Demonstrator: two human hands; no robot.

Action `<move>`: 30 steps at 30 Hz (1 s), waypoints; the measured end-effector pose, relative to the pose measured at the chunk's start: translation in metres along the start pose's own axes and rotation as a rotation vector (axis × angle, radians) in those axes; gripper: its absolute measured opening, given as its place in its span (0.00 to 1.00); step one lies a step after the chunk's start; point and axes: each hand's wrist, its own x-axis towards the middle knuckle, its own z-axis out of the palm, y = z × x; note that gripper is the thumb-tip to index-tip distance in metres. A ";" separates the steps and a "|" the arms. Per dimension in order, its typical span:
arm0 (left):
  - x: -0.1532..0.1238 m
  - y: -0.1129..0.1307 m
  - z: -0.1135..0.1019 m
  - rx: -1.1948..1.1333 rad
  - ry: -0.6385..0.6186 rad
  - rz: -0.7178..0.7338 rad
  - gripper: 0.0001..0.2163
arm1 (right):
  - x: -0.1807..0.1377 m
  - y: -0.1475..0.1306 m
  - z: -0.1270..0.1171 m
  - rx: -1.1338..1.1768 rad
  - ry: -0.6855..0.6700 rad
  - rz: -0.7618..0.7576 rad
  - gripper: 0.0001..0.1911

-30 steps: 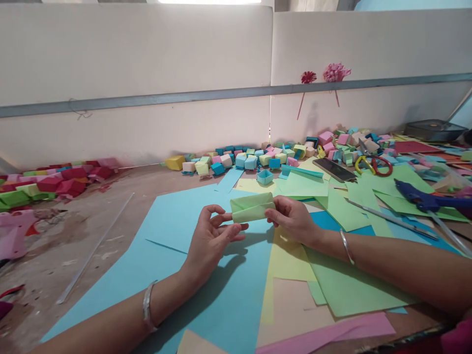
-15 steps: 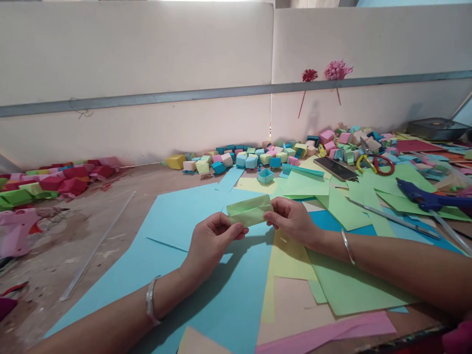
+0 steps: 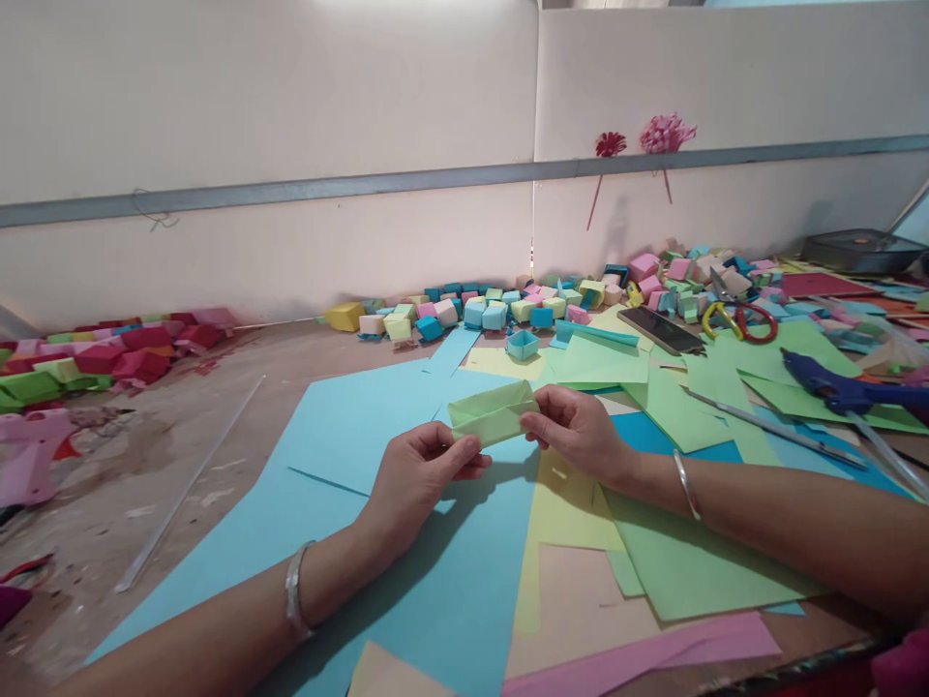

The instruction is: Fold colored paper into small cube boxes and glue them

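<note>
Both my hands hold a folded light green paper piece [image 3: 494, 413] a little above the table, over a large light blue sheet [image 3: 377, 455]. My left hand [image 3: 417, 479] pinches its left end with fingers curled closed. My right hand [image 3: 577, 433] grips its right end between thumb and fingers. The paper is a long, narrow, partly formed box shape. A metal bangle sits on each wrist.
Loose green, yellow, blue and pink sheets [image 3: 674, 571] cover the table at right. Several small folded paper boxes [image 3: 494, 312] line the back wall, red and green ones [image 3: 108, 363] at left. A phone [image 3: 660, 331], scissors [image 3: 736, 318] and a blue glue gun [image 3: 834, 392] lie at right.
My left hand, open with fingers spread a second ago, has closed on the left end of the green piece. The piece has tilted slightly. My right hand kept its hold.
</note>
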 end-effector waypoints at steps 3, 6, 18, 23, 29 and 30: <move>0.000 0.001 0.000 0.009 0.034 0.027 0.15 | -0.001 -0.002 0.001 -0.011 -0.011 -0.003 0.10; 0.000 0.002 -0.001 0.019 0.033 0.042 0.15 | -0.002 -0.003 0.002 0.008 -0.020 0.009 0.09; 0.002 -0.002 -0.003 -0.049 0.010 0.083 0.13 | -0.002 -0.004 0.001 0.057 -0.024 0.023 0.11; 0.000 0.002 -0.001 -0.052 0.073 0.079 0.14 | -0.004 -0.005 0.001 0.054 -0.046 0.009 0.10; 0.002 0.003 -0.001 -0.037 0.098 0.102 0.15 | -0.005 -0.004 0.001 0.028 -0.066 -0.008 0.10; 0.002 0.002 -0.001 -0.032 0.100 0.111 0.15 | -0.005 -0.004 0.001 0.019 -0.066 -0.007 0.09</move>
